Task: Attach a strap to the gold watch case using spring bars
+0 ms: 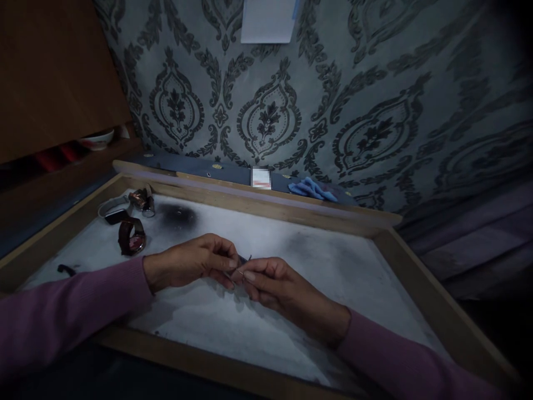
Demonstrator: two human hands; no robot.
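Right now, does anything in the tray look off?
Yes: a dark blotch on the tray's white floor, beyond the left hand and right of the watches. It's much darker than the pale surface around it; I can't tell what caused it.

A grey wall (308,119) papered in large dark medallions and leafy scrolls rises behind, a white sheet (268,22) high on it; a brown wooden panel (50,72) stands at left above a shadowed shelf (87,164), lilac fabric (470,250) shows folds at right, and the light is dim
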